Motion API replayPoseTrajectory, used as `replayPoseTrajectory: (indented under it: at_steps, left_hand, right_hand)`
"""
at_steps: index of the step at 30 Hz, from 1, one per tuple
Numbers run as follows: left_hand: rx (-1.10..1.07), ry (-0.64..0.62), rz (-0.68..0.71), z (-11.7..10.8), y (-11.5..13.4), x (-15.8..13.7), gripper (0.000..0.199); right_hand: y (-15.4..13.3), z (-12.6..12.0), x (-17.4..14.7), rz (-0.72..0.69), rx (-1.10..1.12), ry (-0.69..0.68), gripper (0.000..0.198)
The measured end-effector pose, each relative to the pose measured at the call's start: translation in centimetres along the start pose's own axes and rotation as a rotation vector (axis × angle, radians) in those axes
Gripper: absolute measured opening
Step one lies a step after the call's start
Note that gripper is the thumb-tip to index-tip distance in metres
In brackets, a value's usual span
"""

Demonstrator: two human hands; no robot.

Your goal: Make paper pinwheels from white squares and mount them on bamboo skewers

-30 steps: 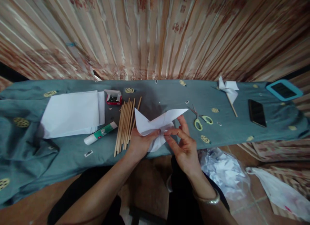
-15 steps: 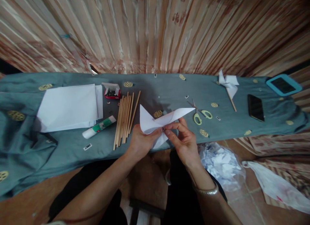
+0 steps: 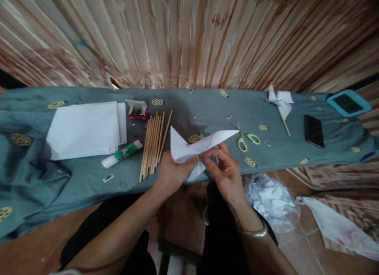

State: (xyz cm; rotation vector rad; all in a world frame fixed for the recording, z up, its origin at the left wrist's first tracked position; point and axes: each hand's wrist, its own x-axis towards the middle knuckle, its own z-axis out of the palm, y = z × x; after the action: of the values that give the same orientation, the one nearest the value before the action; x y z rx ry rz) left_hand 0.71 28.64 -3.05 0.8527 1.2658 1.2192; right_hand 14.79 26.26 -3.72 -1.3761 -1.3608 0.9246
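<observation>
A white paper pinwheel (image 3: 185, 150) with curved blades is held over the near edge of the table. My left hand (image 3: 173, 172) is closed on it from the left, thumb near its centre. On the other side, my right hand (image 3: 226, 168) pinches at that centre with thumb and forefinger; whatever small piece lies between those fingertips is too small to make out. Scissors (image 3: 244, 140) with green handles lie just beyond my right hand. Several thin wooden sticks (image 3: 152, 144) lie left of the pinwheel, beside a glue stick (image 3: 122, 153).
A stack of white paper (image 3: 85, 129) and a small open red box (image 3: 137, 111) of dark bits lie left. A pinwheel on a stick (image 3: 281, 103), a phone (image 3: 314, 131) and a blue-framed tablet (image 3: 349, 102) lie right. A bag of paper scraps (image 3: 272, 202) sits on the floor.
The view has shifted very slightly. Both hands keep the same hold on the paper pinwheel, and nothing on the table has moved.
</observation>
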Motion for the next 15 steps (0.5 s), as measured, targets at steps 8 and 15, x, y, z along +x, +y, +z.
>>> replayPoseTrajectory:
  at_steps: [8,15]
  left_hand:
    - [0.005,-0.045,-0.008,-0.14,-0.31,-0.03,0.016]
    - [0.245,-0.108,0.166,-0.52,-0.54,0.04,0.010]
  right_hand:
    - [-0.03,0.12,-0.04,0.010,0.039,-0.002,0.007]
    - [-0.12,0.39,-0.14,0.033,0.075,-0.016,0.008]
